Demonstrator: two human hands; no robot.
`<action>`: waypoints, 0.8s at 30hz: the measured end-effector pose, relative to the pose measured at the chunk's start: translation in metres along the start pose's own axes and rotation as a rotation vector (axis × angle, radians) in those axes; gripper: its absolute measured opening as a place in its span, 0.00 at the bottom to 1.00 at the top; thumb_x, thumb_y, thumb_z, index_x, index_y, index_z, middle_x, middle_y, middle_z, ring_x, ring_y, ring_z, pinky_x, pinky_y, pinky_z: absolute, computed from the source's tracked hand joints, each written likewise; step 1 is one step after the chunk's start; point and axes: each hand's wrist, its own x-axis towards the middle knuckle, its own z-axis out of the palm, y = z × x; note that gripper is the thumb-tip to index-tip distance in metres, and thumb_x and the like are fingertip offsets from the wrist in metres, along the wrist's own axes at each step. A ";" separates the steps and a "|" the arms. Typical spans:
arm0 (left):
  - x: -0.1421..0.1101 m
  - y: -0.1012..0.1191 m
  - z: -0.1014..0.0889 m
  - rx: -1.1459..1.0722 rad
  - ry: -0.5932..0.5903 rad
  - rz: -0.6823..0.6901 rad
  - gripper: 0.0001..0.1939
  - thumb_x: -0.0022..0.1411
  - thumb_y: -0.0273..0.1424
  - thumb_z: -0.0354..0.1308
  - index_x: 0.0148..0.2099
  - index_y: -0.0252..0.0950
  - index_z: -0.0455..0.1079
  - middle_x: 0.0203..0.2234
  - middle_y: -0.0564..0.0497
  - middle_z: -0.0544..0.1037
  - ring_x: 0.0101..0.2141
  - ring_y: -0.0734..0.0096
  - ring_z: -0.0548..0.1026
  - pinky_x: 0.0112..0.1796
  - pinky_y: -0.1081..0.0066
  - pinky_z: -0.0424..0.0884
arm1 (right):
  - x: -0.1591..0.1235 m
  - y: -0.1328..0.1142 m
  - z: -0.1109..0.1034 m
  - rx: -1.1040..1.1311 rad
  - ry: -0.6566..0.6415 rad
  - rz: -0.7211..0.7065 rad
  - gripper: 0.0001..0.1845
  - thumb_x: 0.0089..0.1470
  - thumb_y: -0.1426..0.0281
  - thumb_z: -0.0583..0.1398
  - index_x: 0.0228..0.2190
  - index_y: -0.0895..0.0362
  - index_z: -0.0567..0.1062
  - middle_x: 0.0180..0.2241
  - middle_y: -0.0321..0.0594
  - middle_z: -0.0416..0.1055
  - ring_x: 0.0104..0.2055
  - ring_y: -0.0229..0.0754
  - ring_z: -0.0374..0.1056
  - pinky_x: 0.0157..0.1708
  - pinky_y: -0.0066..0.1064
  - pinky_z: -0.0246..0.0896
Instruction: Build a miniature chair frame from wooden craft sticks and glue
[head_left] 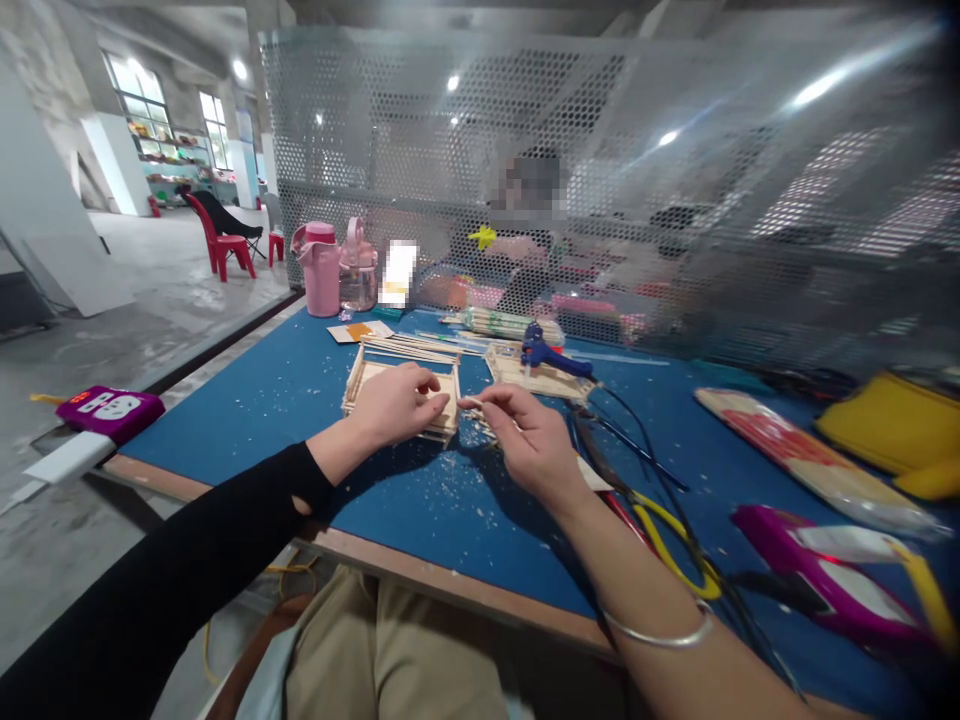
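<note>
A small box-like frame of thin wooden sticks (pixel 360 375) lies on the blue table. My left hand (pixel 394 405) rests over it, with its fingers curled around the right part of the frame and the fingertips partly hidden. To its right, my right hand (pixel 529 440) pinches a tiny pale piece of wooden stick (pixel 469 403) between thumb and forefinger, close to the frame's edge. Several loose sticks (pixel 409 348) lie across the back of the frame. Behind my right hand, a blue glue gun (pixel 555 355) sits on a second flat stick-built piece (pixel 499 365).
Yellow-handled pliers (pixel 675 560) and cables lie right of my forearm. Farther right are a purple power strip (pixel 825 575) and a bag of sticks (pixel 810 455). A pink jug (pixel 321 270) stands at the back left. A perforated metal screen (pixel 420 130) borders the table; a person sits behind it.
</note>
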 end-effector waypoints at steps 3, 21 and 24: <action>0.000 0.001 -0.001 0.014 -0.012 -0.008 0.12 0.58 0.37 0.53 0.35 0.35 0.73 0.30 0.49 0.77 0.30 0.68 0.72 0.32 0.68 0.67 | 0.001 0.000 -0.001 -0.032 -0.013 -0.005 0.08 0.56 0.67 0.53 0.31 0.53 0.71 0.32 0.39 0.74 0.36 0.43 0.68 0.36 0.33 0.59; 0.000 0.003 -0.004 0.012 -0.046 -0.020 0.13 0.58 0.38 0.53 0.33 0.35 0.73 0.29 0.49 0.76 0.28 0.69 0.70 0.30 0.70 0.64 | 0.004 -0.001 -0.001 -0.070 -0.013 -0.047 0.08 0.56 0.68 0.53 0.29 0.54 0.71 0.29 0.37 0.72 0.33 0.40 0.67 0.35 0.31 0.57; 0.000 0.004 -0.004 0.017 -0.053 -0.031 0.13 0.58 0.38 0.53 0.33 0.35 0.73 0.29 0.49 0.76 0.29 0.70 0.71 0.31 0.70 0.64 | 0.004 0.000 -0.002 -0.079 -0.006 -0.055 0.08 0.56 0.68 0.53 0.30 0.55 0.71 0.29 0.37 0.72 0.33 0.40 0.67 0.35 0.31 0.56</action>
